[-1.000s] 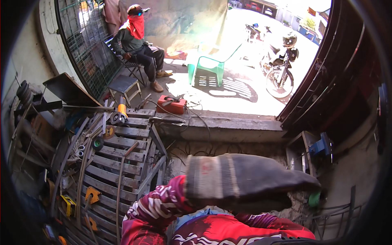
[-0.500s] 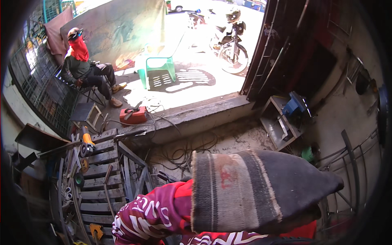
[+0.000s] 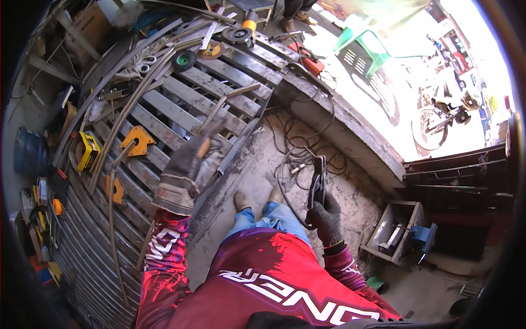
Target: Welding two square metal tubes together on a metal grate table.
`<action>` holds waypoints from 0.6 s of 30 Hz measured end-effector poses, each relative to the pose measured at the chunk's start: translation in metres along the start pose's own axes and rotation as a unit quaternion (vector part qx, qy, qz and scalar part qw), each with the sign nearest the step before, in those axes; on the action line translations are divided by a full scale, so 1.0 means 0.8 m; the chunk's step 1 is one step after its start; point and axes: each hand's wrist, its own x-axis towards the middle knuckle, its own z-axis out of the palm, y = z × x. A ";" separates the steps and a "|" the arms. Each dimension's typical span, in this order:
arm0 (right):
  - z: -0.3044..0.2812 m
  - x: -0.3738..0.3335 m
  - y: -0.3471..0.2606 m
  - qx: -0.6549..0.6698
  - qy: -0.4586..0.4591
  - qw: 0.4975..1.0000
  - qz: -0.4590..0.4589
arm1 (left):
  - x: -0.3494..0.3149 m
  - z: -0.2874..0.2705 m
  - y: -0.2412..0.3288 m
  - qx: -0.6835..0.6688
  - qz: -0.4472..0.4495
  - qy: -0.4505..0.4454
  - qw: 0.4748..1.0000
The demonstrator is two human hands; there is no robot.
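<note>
My left hand [image 3: 194, 162], in a thick grey work glove with a worn cuff, is over the right edge of a slatted metal table [image 3: 178, 104]. Motion smears its fingers, so what they do is unclear. A bent metal bar [image 3: 224, 98] lies on the slats just beyond it. In front of my body, above the floor, my right hand [image 3: 327, 216] wears a dark knit glove. Its fingers are wrapped round a black welding clamp [image 3: 318, 178] pointing away from me, with a cable [image 3: 285, 172] looping beside it.
An angle grinder [image 3: 244, 34], discs and orange magnetic squares [image 3: 138, 141] lie on the table. Cables coil on the floor near a concrete ledge [image 3: 350, 131]. A blue vise [image 3: 423, 234] stands at right. Beyond the ledge are a green chair [image 3: 364, 44] and a seated person's legs.
My left glove has dropped from close before the camera to the table's edge. The view has swung down and left, bringing my right hand and the clamp into sight.
</note>
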 end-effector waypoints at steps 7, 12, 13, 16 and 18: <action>0.059 0.027 -0.035 -0.052 -0.119 0.991 0.012 | -0.015 -0.082 -0.103 0.245 0.195 0.428 0.848; 0.083 0.032 -0.057 -0.035 -0.125 0.991 -0.030 | 0.016 -0.052 -0.121 0.728 0.056 0.454 0.511; 0.088 0.029 -0.062 -0.031 -0.130 0.990 -0.038 | 0.025 -0.101 -0.160 0.656 0.055 0.501 0.562; 0.074 0.033 -0.057 -0.030 -0.115 0.992 -0.041 | 0.030 -0.086 -0.137 0.743 -0.018 0.457 0.488; 0.068 0.028 -0.058 -0.033 -0.103 0.993 -0.040 | 0.051 -0.116 -0.156 0.739 0.000 0.460 0.492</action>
